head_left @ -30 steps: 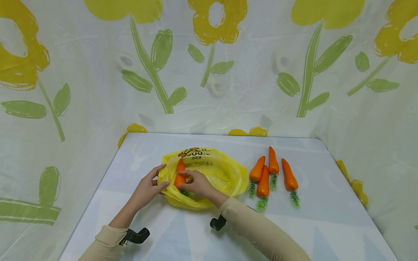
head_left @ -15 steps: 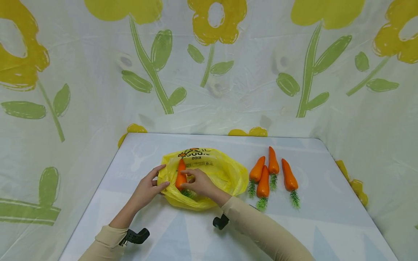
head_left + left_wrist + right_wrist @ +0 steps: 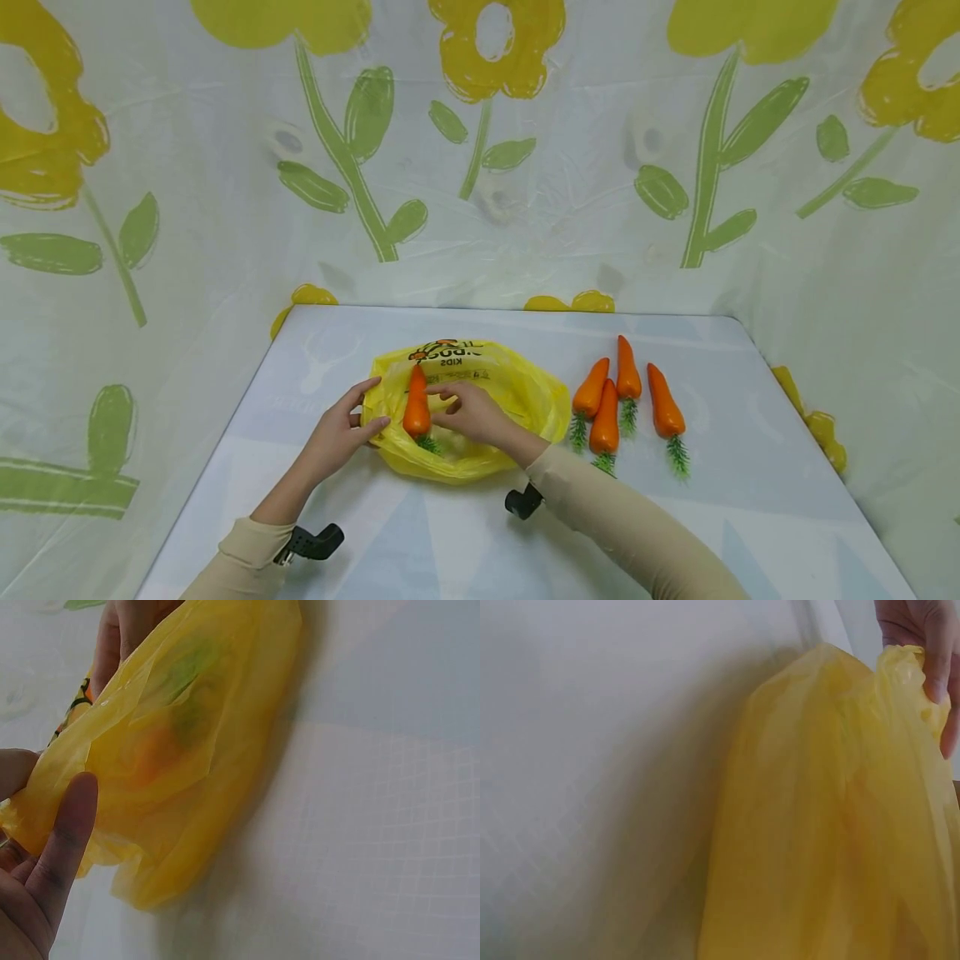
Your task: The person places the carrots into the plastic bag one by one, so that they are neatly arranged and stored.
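Note:
A yellow plastic bag (image 3: 540, 408) lies with its mouth spread on the table, black print showing along its back wall. My left hand (image 3: 337, 433) holds its left rim, with the thumb (image 3: 67, 840) against the plastic in the left wrist view. Inside the bag, near that rim, an orange toy carrot (image 3: 417, 408) leans with its tip up and its green top down. Just to the carrot's right is my right hand (image 3: 476, 412), index finger and thumb spread apart, reaching in over the bag's front edge. The right wrist view shows mostly the bag's outer side (image 3: 802, 810).
Several more toy carrots, among them an outer one (image 3: 663, 404), lie on the white table (image 3: 750, 500) right of the bag, green tops toward me. A flower-printed curtain (image 3: 585, 167) stands behind and around the table.
My right hand has let go of the carrot in the bag and moved slightly right, fingers spreading. The carrot stays leaning in the bag, and my left hand keeps its hold on the rim.

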Action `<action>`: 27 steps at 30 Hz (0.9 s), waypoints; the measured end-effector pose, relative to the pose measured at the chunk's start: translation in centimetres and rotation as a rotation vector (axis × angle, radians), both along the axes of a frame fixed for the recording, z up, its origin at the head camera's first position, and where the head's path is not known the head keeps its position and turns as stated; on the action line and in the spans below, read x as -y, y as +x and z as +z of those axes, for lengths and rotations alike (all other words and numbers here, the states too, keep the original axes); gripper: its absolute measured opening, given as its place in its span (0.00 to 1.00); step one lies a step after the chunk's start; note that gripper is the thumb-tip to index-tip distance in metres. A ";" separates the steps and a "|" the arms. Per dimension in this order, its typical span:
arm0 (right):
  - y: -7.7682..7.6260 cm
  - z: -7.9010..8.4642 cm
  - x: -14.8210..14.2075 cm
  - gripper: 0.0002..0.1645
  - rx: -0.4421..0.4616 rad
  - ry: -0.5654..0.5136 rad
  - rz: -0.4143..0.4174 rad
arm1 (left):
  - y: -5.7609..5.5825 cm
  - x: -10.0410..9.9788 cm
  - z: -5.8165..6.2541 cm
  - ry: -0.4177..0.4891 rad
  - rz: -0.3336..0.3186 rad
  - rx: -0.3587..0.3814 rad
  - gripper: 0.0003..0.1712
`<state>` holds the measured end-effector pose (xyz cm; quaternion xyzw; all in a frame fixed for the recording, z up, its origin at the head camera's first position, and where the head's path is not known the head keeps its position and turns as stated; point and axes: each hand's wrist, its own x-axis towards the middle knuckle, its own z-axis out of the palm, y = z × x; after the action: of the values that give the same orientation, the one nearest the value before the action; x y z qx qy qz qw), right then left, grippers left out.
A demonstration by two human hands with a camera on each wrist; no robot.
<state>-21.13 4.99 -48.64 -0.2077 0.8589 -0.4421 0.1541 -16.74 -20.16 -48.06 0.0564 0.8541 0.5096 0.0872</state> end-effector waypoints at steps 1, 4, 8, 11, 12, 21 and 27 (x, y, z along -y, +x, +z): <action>0.0 0.1 -0.1 0.28 0.002 0.000 -0.001 | 0.0 0.0 0.0 0.000 -0.001 -0.002 0.40; -0.1 0.3 -0.5 0.29 0.004 -0.007 -0.003 | 0.0 0.0 -0.1 0.000 0.004 -0.003 0.40; 0.0 0.5 -1.0 0.31 -0.002 -0.017 -0.001 | 0.0 0.0 -0.1 0.005 0.006 -0.002 0.40; 0.0 0.5 -1.4 0.32 -0.019 -0.011 0.000 | 0.1 0.0 -0.1 0.008 -0.003 0.000 0.40; 0.0 0.6 -1.5 0.32 -0.023 -0.010 0.001 | 0.1 0.0 -0.1 0.008 -0.004 -0.001 0.40; 0.1 1.3 -2.3 0.30 -0.029 -0.014 0.016 | 0.2 0.1 0.0 0.012 -0.004 -0.005 0.40; 0.1 1.5 -2.9 0.29 -0.058 -0.020 0.024 | 0.2 0.2 0.1 0.010 0.001 -0.005 0.40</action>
<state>-20.98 7.92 -47.15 -0.2323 0.8559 -0.4428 0.1323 -16.54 -20.33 -47.97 0.0577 0.8519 0.5136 0.0843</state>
